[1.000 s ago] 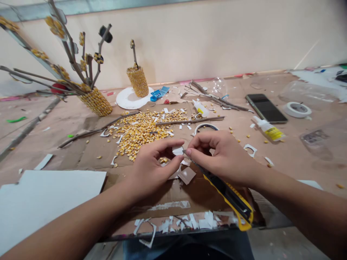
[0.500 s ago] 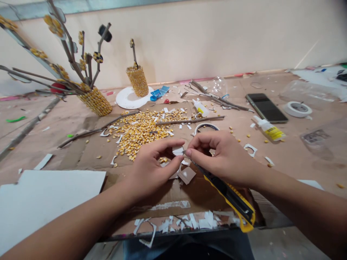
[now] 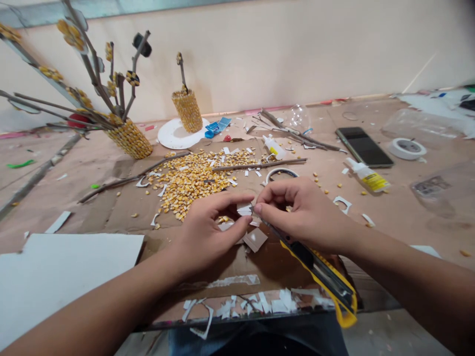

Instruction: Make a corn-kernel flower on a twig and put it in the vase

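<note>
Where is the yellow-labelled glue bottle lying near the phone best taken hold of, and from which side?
Probably around its yellow-labelled body, from above, fingers on its two long sides. The glue bottle lies flat on the table, white nozzle nearest the phone, with bare table along both sides; the narrow nozzle end offers less to hold.

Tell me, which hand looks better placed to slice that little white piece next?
The right hand, likely: it grips the yellow knife with the blade tip at the white piece, which the left hand pinches.
</note>
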A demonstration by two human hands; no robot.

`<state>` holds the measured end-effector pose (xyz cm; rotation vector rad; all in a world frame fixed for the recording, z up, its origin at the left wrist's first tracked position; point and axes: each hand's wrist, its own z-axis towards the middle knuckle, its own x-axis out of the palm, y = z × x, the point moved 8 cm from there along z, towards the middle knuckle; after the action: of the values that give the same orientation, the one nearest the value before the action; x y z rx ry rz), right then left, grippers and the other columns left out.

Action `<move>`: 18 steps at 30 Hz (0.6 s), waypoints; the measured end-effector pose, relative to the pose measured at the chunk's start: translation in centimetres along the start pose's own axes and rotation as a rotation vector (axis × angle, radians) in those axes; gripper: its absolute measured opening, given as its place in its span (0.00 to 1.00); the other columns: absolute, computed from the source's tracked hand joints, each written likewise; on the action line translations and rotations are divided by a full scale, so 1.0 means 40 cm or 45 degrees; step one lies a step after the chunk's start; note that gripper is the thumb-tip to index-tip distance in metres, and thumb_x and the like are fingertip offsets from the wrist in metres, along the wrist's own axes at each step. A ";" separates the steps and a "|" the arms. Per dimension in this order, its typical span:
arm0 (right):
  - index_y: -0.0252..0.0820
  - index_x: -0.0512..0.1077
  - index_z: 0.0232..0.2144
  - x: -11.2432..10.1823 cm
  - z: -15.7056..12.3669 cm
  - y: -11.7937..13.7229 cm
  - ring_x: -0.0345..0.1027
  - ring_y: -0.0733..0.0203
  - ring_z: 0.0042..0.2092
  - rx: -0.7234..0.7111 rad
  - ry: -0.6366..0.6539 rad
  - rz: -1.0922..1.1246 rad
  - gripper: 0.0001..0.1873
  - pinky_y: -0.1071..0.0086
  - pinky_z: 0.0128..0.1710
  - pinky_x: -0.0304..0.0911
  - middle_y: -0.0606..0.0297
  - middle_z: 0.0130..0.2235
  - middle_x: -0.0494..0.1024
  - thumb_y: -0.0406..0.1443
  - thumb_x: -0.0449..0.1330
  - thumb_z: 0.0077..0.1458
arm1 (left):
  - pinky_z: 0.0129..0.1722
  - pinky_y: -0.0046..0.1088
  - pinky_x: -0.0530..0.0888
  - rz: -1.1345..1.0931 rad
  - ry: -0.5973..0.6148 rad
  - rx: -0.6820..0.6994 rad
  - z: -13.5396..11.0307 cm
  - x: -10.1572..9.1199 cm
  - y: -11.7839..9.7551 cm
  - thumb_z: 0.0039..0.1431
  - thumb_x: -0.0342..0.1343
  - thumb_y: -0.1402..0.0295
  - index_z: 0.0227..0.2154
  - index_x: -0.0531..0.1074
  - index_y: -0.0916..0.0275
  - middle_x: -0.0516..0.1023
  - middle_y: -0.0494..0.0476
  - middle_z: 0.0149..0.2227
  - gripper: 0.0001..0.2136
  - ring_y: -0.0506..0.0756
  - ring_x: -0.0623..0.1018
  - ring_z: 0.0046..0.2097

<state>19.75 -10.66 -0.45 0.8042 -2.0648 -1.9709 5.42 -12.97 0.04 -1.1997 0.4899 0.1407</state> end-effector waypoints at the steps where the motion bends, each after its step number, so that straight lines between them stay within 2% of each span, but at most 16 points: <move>1: 0.39 0.74 0.25 0.000 0.000 0.001 0.57 0.71 0.20 -0.004 0.003 0.008 0.09 0.74 0.19 0.50 0.73 0.18 0.67 0.35 0.63 0.57 | 0.39 0.28 0.81 0.011 -0.026 -0.011 0.000 -0.006 0.001 0.62 0.64 0.72 0.48 0.83 0.61 0.88 0.59 0.42 0.12 0.53 0.84 0.38; 4: 0.39 0.75 0.26 -0.001 -0.002 0.001 0.57 0.71 0.20 -0.004 0.009 0.021 0.10 0.74 0.19 0.50 0.73 0.18 0.67 0.36 0.64 0.58 | 0.38 0.29 0.81 0.033 -0.075 -0.028 0.001 -0.017 0.002 0.61 0.66 0.71 0.46 0.83 0.63 0.88 0.60 0.41 0.11 0.54 0.85 0.37; 14: 0.39 0.73 0.27 0.004 -0.002 -0.009 0.57 0.70 0.20 0.019 0.028 0.013 0.11 0.74 0.19 0.51 0.73 0.19 0.67 0.38 0.63 0.60 | 0.40 0.31 0.82 0.002 -0.049 0.012 0.000 -0.007 -0.006 0.61 0.65 0.73 0.47 0.83 0.60 0.88 0.59 0.42 0.11 0.54 0.85 0.38; 18: 0.43 0.69 0.38 0.002 -0.003 -0.006 0.59 0.69 0.21 -0.039 0.022 0.024 0.07 0.75 0.20 0.52 0.78 0.20 0.67 0.37 0.64 0.61 | 0.40 0.31 0.82 -0.036 -0.029 0.019 0.002 -0.004 -0.004 0.62 0.63 0.73 0.48 0.83 0.59 0.88 0.59 0.46 0.13 0.55 0.86 0.41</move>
<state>19.80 -10.80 -0.68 0.7898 -2.0200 -1.9735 5.35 -12.93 0.27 -1.1888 0.4533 0.1259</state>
